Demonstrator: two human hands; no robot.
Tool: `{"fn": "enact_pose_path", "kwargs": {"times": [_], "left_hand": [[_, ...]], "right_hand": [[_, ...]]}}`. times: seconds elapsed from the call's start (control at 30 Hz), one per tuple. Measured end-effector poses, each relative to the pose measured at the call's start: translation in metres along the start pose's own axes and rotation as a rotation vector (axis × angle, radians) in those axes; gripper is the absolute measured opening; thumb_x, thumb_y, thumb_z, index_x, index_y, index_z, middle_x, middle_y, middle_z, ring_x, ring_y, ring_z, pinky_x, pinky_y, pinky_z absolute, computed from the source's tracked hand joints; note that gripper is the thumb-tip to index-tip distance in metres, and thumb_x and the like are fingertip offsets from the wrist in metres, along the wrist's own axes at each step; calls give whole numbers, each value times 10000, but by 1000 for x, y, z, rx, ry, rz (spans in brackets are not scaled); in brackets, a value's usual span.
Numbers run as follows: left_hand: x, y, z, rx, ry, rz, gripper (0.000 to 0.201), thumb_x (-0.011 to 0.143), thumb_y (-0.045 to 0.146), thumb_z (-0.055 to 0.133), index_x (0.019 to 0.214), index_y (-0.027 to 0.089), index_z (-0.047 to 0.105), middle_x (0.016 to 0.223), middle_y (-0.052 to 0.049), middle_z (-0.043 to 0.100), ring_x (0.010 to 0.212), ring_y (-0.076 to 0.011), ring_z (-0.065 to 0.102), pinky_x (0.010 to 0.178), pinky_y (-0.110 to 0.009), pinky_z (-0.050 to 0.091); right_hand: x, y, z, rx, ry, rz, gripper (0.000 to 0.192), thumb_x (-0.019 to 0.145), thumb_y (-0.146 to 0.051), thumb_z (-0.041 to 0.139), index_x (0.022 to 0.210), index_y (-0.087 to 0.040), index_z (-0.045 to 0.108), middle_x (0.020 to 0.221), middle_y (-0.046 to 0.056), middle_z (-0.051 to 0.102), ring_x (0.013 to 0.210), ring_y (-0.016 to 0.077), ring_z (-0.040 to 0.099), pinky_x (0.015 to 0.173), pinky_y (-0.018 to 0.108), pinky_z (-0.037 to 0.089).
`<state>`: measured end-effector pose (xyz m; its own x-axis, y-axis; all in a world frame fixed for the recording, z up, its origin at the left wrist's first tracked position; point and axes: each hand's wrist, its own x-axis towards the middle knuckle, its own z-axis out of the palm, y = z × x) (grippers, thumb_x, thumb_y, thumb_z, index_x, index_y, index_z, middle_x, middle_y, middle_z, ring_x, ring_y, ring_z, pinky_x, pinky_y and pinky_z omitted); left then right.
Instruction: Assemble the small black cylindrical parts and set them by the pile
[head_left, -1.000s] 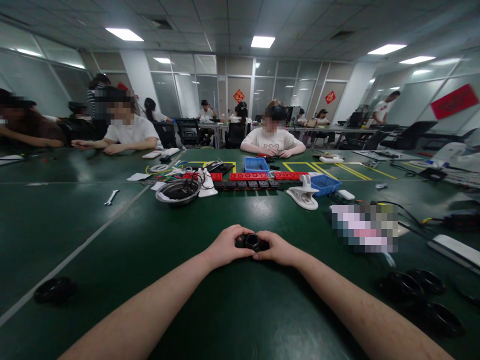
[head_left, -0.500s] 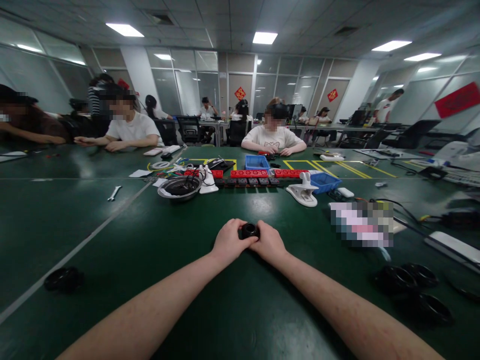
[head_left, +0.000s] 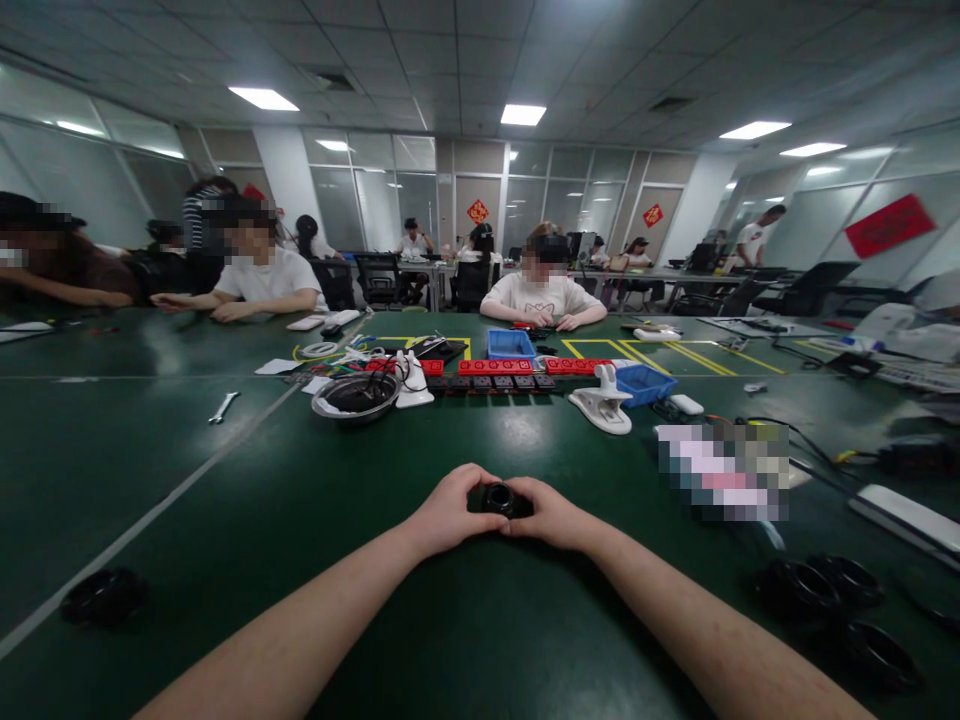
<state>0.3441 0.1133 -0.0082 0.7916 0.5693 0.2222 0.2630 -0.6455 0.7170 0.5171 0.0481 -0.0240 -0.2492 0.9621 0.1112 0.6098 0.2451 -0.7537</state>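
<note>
1. Near the lower centre of the frame we see a small black round part [head_left: 499, 498], like a short cylinder with a glossy opening on top.
2. Our left hand [head_left: 448, 512] grasps its left side, fingers curled around it.
3. Our right hand [head_left: 553, 514] grips its right side.
4. The part sits low over the green table [head_left: 225, 520], between both hands.
</note>
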Motion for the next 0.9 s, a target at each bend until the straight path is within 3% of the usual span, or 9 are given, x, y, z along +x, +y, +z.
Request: {"fn": "enact_pose_path", "kwargs": {"times": [0.43, 0.9], "left_hand": [[-1, 2, -1, -29, -33, -18, 446, 618, 349, 644, 1022, 220, 508, 871, -16, 484, 710, -140, 460, 618, -247, 395], [0, -1, -1, 2, -35, 8, 427, 616, 416, 640, 984, 225, 541, 830, -7, 487, 703, -141, 450, 603, -239, 376]], "right_hand": [[1, 0, -4, 120, -76, -38, 292, 653, -221, 615, 929, -147, 559, 849, 15, 566, 768, 155, 511, 693, 265, 400], [2, -3, -4, 185, -62, 27, 296, 633, -235, 631, 903, -130, 564, 814, 12, 563, 743, 149, 503, 682, 265, 392]]}}
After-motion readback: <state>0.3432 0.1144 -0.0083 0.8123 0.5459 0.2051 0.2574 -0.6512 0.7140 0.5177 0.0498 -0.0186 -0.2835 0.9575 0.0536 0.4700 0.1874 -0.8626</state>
